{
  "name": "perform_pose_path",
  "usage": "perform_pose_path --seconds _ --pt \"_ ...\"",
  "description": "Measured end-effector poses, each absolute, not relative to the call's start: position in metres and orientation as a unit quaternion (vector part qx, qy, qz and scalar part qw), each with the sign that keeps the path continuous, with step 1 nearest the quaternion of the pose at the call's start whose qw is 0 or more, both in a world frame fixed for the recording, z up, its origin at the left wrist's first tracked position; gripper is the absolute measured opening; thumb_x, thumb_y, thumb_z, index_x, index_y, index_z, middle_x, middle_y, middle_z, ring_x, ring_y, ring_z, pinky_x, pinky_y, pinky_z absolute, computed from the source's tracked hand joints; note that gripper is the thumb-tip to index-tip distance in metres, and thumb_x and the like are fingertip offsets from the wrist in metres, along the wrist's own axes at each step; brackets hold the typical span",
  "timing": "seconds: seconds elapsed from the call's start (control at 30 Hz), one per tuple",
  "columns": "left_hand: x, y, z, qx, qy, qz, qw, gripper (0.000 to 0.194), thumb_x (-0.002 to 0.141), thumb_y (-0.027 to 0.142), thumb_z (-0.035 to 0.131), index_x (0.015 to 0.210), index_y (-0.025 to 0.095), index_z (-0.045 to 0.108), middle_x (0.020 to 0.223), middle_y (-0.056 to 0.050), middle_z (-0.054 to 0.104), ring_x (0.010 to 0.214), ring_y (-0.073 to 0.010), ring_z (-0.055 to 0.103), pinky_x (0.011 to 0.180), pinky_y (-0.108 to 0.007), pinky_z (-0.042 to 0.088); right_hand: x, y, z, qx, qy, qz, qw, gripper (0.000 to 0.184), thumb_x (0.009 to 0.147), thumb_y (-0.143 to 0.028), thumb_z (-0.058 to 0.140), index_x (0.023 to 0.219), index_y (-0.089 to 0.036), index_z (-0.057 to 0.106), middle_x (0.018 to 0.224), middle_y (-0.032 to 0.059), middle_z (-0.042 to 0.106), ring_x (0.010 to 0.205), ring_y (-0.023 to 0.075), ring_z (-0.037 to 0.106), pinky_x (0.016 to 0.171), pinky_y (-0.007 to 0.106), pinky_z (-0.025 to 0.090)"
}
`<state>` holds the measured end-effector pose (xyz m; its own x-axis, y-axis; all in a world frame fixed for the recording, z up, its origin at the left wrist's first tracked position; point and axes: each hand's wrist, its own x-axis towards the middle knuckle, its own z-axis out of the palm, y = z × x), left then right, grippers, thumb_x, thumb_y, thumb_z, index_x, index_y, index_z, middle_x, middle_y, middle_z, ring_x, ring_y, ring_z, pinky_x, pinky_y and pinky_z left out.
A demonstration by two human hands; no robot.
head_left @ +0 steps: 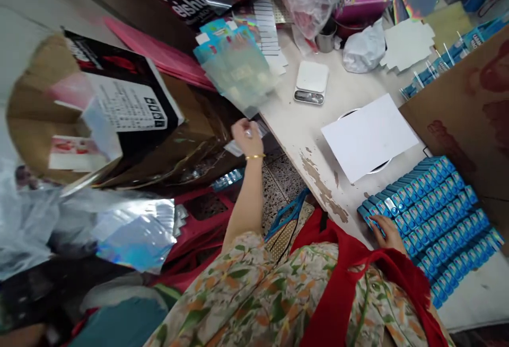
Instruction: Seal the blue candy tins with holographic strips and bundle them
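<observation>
My left hand (pixel 247 134) is lowered beside the table's left edge, a gold bangle at the wrist. Its fingers are curled closed, and what they hold, if anything, is hidden. A pale, partly see-through strip (pixel 234 148) shows just beneath it; whether the hand grips it is unclear. Beyond the fist lies a stack of blue printed clear bags (pixel 238 66). On the table's right side, my right hand (pixel 387 233) rests at the near left corner of several packed rows of small blue packs (pixel 429 204). Its fingers are extended and touch the end packs.
A white sheet (pixel 369 138) covers a round dish on the table, with a small white scale (pixel 312 82) behind it. Cardboard (pixel 469 108) stands along the right side. An opened carton (pixel 35 108) is at the left, above silvery bags (pixel 135 230). Plastic bags crowd the back.
</observation>
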<state>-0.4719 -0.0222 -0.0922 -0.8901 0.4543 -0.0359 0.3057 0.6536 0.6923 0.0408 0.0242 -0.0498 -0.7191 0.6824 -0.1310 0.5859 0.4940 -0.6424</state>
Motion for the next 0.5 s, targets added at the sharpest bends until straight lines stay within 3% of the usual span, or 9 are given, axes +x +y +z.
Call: perform_pose_path --seconds 0.07,0.13,0.17,0.23,0.3,0.33,0.43,0.5 --pt "-0.447 0.013 -0.114 0.233 0.882 0.382 0.148 0.041 0.100 0.035 0.065 0.135 0.014 0.056 0.127 -0.010 0.068 0.111 -0.0182 0.067 0.089 -0.033 0.057 0.033 0.023 -0.053 -0.367 -0.860 0.347 0.075 0.029 0.101 -0.040 0.054 0.111 -0.024 0.076 0.104 0.0118 0.080 0.100 0.0296 0.077 0.088 0.050 0.067" --pt "-0.414 0.049 -0.139 0.273 0.820 0.432 0.258 0.068 0.082 0.026 0.084 0.140 0.015 0.051 0.136 -0.015 0.064 0.117 -0.0207 0.064 0.092 -0.030 0.055 0.029 0.024 -0.054 -0.372 -0.858 0.345 0.078 0.031 0.102 -0.041 0.053 0.110 -0.023 0.076 0.104 0.0127 0.080 0.100 0.0297 0.077 0.088 0.049 0.067" --pt "-0.398 0.066 -0.150 0.256 0.810 0.439 0.292 0.070 0.076 0.023 0.088 0.136 0.014 0.053 0.134 -0.015 0.065 0.115 -0.0206 0.064 0.092 -0.029 0.053 0.029 0.024 -0.053 -0.378 -0.856 0.343 0.079 0.031 0.102 -0.041 0.053 0.111 -0.023 0.076 0.105 0.0129 0.080 0.101 0.0296 0.077 0.089 0.049 0.067" --pt "-0.377 0.092 -0.168 0.207 0.815 0.429 0.330 0.045 0.079 0.017 0.082 0.117 0.012 0.058 0.106 -0.008 0.070 0.093 -0.0167 0.064 0.081 -0.027 0.052 0.031 0.026 -0.051 -0.397 -0.849 0.341 0.079 0.030 0.102 -0.041 0.055 0.112 -0.023 0.076 0.107 0.0128 0.080 0.102 0.0292 0.077 0.090 0.048 0.066" --pt "-0.370 0.106 -0.177 0.184 0.827 0.409 0.339 0.017 0.084 0.014 0.072 0.096 0.015 0.059 0.079 0.001 0.061 0.073 -0.0131 0.056 0.069 -0.025 0.047 0.036 0.025 -0.049 -0.418 -0.839 0.338 0.085 0.029 0.101 -0.040 0.055 0.114 -0.023 0.075 0.108 0.0129 0.079 0.102 0.0287 0.076 0.091 0.047 0.065" --pt "-0.371 0.108 -0.179 0.187 0.831 0.401 0.338 0.012 0.086 0.013 0.068 0.087 0.017 0.057 0.071 0.003 0.055 0.067 -0.0125 0.052 0.066 -0.025 0.044 0.039 0.024 -0.049 -0.428 -0.834 0.335 0.087 0.029 0.102 -0.040 0.055 0.114 -0.023 0.075 0.109 0.0132 0.079 0.103 0.0284 0.076 0.091 0.047 0.065" --pt "-0.382 0.104 -0.177 0.212 0.844 0.375 0.319 0.025 0.090 0.020 0.066 0.070 0.021 0.050 0.062 0.004 0.048 0.066 -0.0148 0.049 0.067 -0.027 0.040 0.047 0.019 -0.051 -0.453 -0.824 0.331 0.082 0.034 0.102 -0.043 0.053 0.115 -0.021 0.075 0.109 0.0140 0.079 0.104 0.0278 0.075 0.092 0.046 0.064" --pt "-0.387 0.099 -0.171 0.239 0.851 0.360 0.298 0.027 0.094 0.025 0.062 0.069 0.021 0.053 0.066 -0.001 0.054 0.074 -0.0197 0.055 0.074 -0.031 0.042 0.048 0.016 -0.054 -0.460 -0.817 0.339 0.077 0.039 0.103 -0.047 0.050 0.114 -0.020 0.076 0.109 0.0145 0.078 0.104 0.0274 0.075 0.091 0.045 0.064"
